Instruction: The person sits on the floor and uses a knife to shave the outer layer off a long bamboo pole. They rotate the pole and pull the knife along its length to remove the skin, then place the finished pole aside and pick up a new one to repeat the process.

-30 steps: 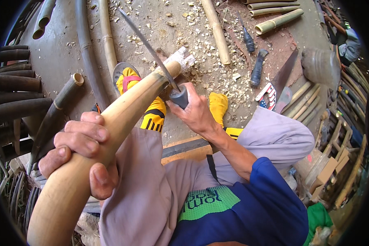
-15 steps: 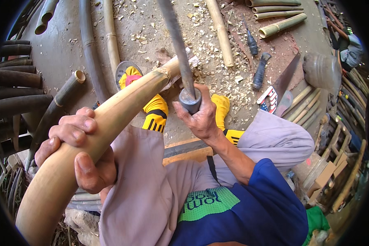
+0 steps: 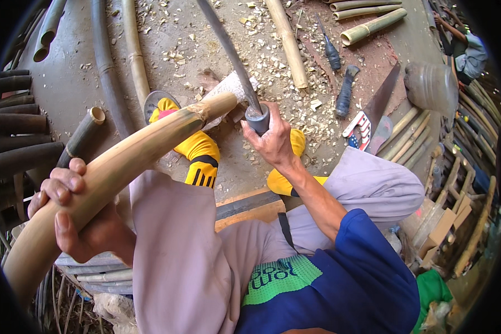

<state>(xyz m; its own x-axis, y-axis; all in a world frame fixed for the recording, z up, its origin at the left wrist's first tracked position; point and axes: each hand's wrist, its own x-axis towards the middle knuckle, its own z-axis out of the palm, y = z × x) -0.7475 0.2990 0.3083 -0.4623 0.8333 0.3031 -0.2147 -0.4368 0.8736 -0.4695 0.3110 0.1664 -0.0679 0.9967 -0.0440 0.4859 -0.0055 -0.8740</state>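
Note:
My left hand (image 3: 86, 214) is wrapped round a thick, curved bamboo pole (image 3: 145, 142), which slants across my left leg. The pole's pale skin looks scraped, and its far end rests by a whitish block (image 3: 234, 86). In my right hand (image 3: 275, 139) is the dark, round handle (image 3: 258, 119) of a long machete. Its grey blade (image 3: 226, 44) points away from me and slightly left. Just right of the pole's far end, the handle and the blade's base look apart from the bamboo.
Wood chips (image 3: 206, 42) litter the ground ahead. A handsaw (image 3: 373, 114), a black-wrapped tool (image 3: 347, 92) and a pointed tool (image 3: 329, 47) lie to the right. A plastic jug (image 3: 431, 89) stands beyond. Dark bamboo poles (image 3: 19, 122) are stacked left; another person (image 3: 472, 55) is far right.
The bamboo pole and my left hand have moved left and toward me. The machete blade now leans further left, and its handle no longer overlaps the pole's end as closely.

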